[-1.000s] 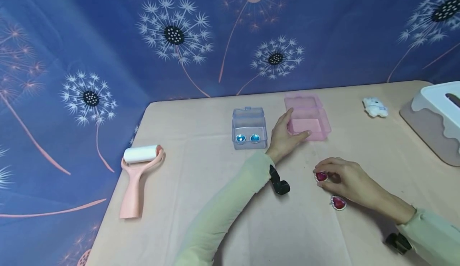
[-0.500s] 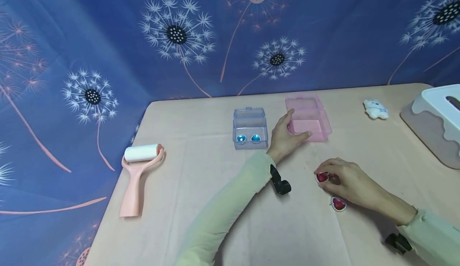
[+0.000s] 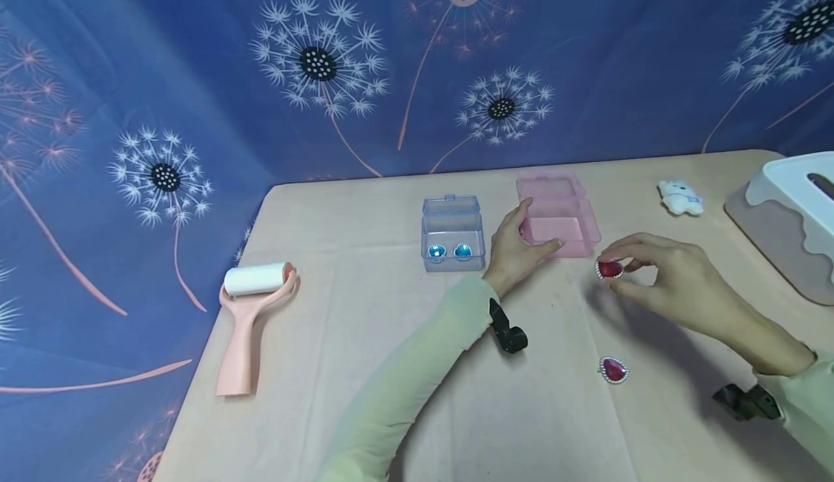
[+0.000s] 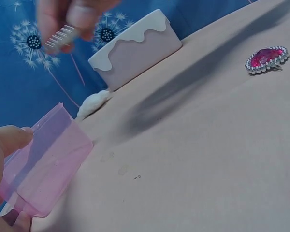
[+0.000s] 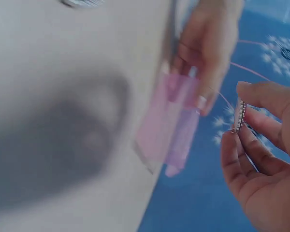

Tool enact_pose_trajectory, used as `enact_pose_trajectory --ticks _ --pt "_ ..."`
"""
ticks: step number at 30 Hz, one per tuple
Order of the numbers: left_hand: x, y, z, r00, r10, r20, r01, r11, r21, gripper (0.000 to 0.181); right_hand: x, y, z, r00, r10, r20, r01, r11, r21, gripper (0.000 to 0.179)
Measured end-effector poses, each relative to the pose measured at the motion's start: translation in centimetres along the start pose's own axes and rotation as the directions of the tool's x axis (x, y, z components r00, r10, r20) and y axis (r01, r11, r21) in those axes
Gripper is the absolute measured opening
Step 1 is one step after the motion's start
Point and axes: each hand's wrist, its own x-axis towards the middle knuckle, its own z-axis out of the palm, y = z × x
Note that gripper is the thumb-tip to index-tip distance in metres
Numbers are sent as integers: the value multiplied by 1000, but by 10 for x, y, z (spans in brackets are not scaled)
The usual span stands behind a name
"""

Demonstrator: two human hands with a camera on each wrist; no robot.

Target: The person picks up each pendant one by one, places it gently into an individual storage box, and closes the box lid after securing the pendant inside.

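My right hand [image 3: 680,283] pinches a red gem earring [image 3: 609,270] with a silver beaded rim between thumb and fingertips, above the table. Edge-on, the same earring [image 5: 239,116] appears in the right wrist view. At the left side of the pink see-through box [image 3: 589,239], my left hand [image 3: 515,250] grips its wall, thumb in front. The box's lid stands raised. A second red teardrop earring [image 3: 613,370] lies on the table, its beaded edge plain in the left wrist view. Two blue gem earrings [image 3: 436,252] sit inside a blue-grey clear box [image 3: 451,265], lid up.
A pink lint roller [image 3: 241,348] with a white roll lies at the left. Toward the back right are a small white plush figure [image 3: 680,197] and a white-topped container [image 3: 791,207]. A blue dandelion-print cloth [image 3: 586,69] hangs behind the table [image 3: 365,366].
My right hand has lifted the red earring off the table and carried it back and slightly right, toward the pink box. The left hand has stayed on the pink box.
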Motion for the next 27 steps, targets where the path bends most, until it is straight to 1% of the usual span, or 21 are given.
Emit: enact_pose_trajectory --ticks 5,11,13,15,18,21,23,27 --pt "0 -1 -1 1000 -6 -4 6 1000 -6 85 22 3 -9 999 45 -30 -44 999 27 43" --pt "1 0 1 1000 -1 -2 1 1000 -8 85 39 6 -9 995 95 -23 -94 994 64 39" --pt "1 -1 2 1000 -1 -3 1 1000 3 85 43 7 -7 993 119 -19 -117 989 92 36" --pt "2 -1 2 1000 -1 1 1 1000 9 85 48 8 -3 989 146 -13 -142 978 154 34" --pt "2 -1 1 1000 -2 6 2 1000 30 85 55 9 4 978 209 -3 -201 941 271 30" --pt "2 -1 0 1000 -4 6 3 999 46 85 63 12 13 961 278 3 -263 907 328 26" --pt "3 -1 -1 1000 -3 5 3 999 53 85 69 15 20 948 318 11 -304 897 320 25" --pt "2 -2 -1 1000 7 8 -7 999 50 85 78 22 32 932 361 42 -359 895 265 23"
